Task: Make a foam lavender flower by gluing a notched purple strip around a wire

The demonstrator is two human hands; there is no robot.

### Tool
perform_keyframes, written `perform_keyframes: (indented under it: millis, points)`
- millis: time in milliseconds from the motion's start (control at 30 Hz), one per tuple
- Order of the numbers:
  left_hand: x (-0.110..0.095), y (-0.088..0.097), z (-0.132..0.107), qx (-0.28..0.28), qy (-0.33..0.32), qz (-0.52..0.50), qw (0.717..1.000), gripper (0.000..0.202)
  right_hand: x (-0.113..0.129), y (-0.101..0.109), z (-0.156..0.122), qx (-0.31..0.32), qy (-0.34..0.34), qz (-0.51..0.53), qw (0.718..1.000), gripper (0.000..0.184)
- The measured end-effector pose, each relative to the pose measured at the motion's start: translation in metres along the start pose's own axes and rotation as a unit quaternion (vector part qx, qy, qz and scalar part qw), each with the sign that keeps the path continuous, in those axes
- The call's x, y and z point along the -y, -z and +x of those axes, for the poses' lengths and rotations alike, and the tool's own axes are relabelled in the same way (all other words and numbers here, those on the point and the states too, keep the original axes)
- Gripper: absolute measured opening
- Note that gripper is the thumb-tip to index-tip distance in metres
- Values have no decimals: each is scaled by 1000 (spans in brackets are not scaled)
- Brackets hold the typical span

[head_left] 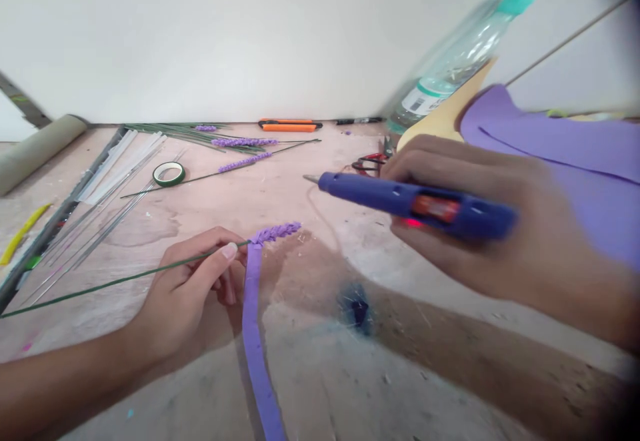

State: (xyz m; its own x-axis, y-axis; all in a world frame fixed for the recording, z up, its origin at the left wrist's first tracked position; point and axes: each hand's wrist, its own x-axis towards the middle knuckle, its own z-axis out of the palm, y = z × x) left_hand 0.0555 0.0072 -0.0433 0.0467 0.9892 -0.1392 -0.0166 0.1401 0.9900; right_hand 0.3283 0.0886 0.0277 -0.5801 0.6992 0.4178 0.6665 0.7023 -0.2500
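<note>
My left hand is closed in a pinch on a thin green wire stem, low on the table. At the stem's tip sits a small purple foam lavender head. A long purple foam strip hangs from that head toward me. My right hand is wrapped round a blue hot glue gun, held above the table. Its metal nozzle points left, above and slightly right of the foam head. A red light glows on the gun's body.
Finished purple lavender stems lie at the back with a green tape roll, an orange cutter, red-handled scissors, a black marker and wires and glue sticks. A water bottle and purple foam sheets stand right.
</note>
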Motion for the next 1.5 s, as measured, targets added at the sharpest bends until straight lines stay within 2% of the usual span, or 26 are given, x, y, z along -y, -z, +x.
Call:
perform_keyframes:
  millis: [100,167,267,367,700,967,1333,1500]
  points:
    - [2,-1,0,6,4,-20,1000,19,6,-20,-24,1,88,153,984,11]
    - [4,0,-1,22,14,-38,999,19,12,-36,-38,9,89,217,972,11]
    - [6,2,-3,39,14,-18,999,21,18,-54,-49,7,89,257,962,11]
    - [5,5,-4,58,-4,32,998,23,19,-62,-50,13,98,269,958,12]
    - [4,10,-7,87,-85,117,986,26,20,-63,-51,23,118,258,959,14]
    - [0,9,-9,109,-134,161,972,27,19,-67,-53,27,126,254,958,25]
    - [0,10,-7,110,-151,168,968,24,19,-66,-52,36,114,267,956,23]
    - [2,11,-9,103,-158,166,968,22,19,-67,-52,31,114,273,955,32]
